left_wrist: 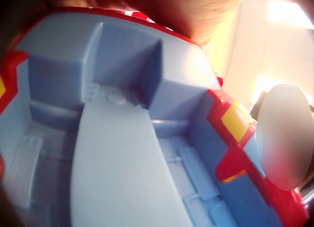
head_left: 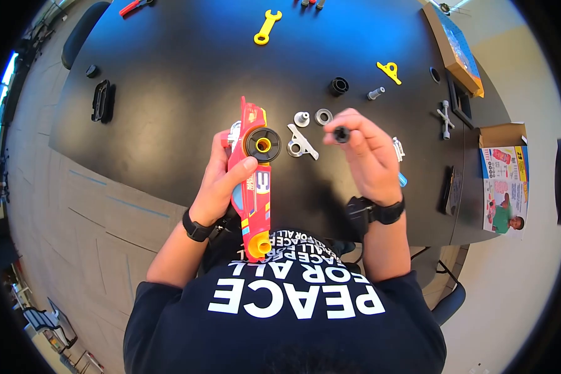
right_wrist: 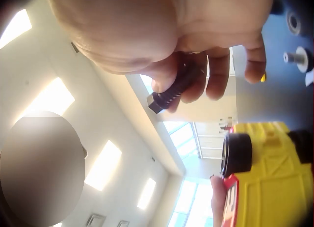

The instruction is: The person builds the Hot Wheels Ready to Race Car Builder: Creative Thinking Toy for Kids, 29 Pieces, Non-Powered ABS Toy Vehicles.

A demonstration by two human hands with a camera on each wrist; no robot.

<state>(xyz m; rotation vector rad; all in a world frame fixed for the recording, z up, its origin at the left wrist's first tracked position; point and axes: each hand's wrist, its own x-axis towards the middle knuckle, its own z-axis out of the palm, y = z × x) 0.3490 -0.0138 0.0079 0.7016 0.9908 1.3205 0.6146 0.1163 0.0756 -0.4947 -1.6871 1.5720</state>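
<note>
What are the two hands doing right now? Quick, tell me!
Left hand: gripping the red and yellow plastic toy car.
Right hand: pinching a small black ridged plastic piece.

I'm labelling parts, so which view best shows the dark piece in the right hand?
The right wrist view: it shows the dark piece lengthwise, with its ridged shaft and squared end, pinched by the right hand. The head view shows it small and roundish at the fingertips; the left wrist view doesn't show it.
</note>
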